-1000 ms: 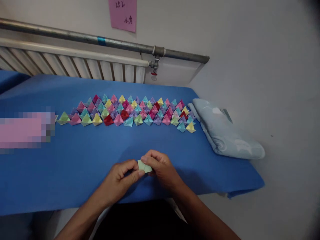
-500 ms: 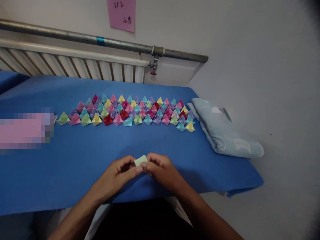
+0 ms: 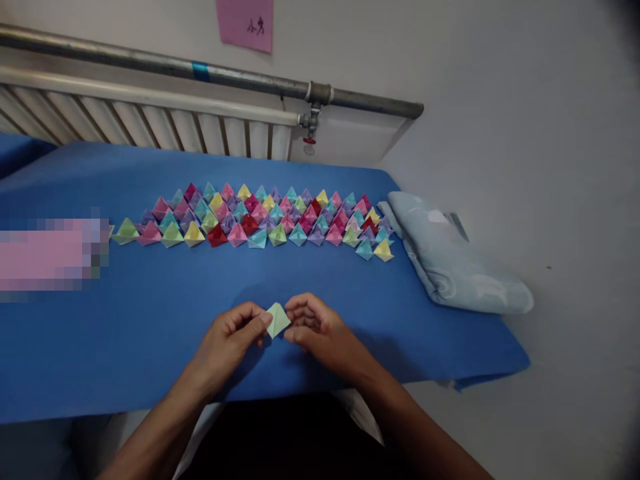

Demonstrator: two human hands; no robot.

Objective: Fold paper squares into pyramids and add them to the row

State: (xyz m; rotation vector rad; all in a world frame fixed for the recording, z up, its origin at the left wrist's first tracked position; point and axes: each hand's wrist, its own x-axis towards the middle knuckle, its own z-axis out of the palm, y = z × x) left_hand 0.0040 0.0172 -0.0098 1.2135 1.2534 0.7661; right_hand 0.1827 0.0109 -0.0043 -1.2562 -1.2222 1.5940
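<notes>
A small folded square of pale green paper (image 3: pixel 279 320) is pinched at its left corner between the thumb and fingers of my left hand (image 3: pixel 235 337). It is turned like a diamond, with a crease down its face. Just to its right, my right hand (image 3: pixel 323 330) has its thumb and fingers apart, the fingertips close to the paper's right corner. Beyond both hands, several folded paper boats (image 3: pixel 257 237) in many colours stand in rows on the blue surface (image 3: pixel 150 320).
At the right lies a folded light blue cloth (image 3: pixel 455 260) against the wall. Behind the surface are a white radiator (image 3: pixel 165 127), a metal pipe (image 3: pixel 250 78) and a red-handled valve (image 3: pixel 309 141). A blurred pink patch (image 3: pixel 45 257) covers the left side.
My right fingers have come off the green paper and spread apart. The paper now shows as a diamond, held by my left hand alone. The view has shifted slightly.
</notes>
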